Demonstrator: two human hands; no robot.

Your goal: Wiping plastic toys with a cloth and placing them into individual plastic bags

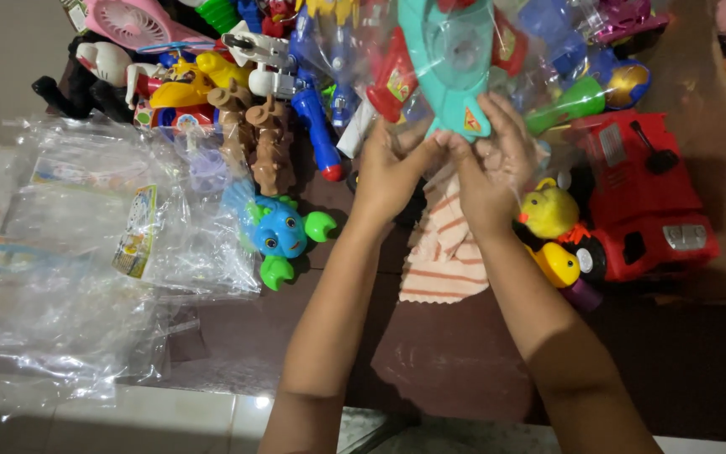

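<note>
Both hands meet at the tail of a teal toy plane [455, 63] sealed in a clear plastic bag, held up above the dark worktop [455, 361]. The left hand [390, 168] has its fingers closed, pinching the bag's lower edge; the right hand [497, 160] has its fingers wrapped around the bag just below the tail. The plane looks light and rigid, hollow plastic, while its wrapping seems thin and slippery, so a grip on the hard body would likely be surer than on the film. A striped cloth [447, 252] lies beneath, a red toy truck [644, 202] beside, and empty clear bags [86, 252] lie well to the left.
</note>
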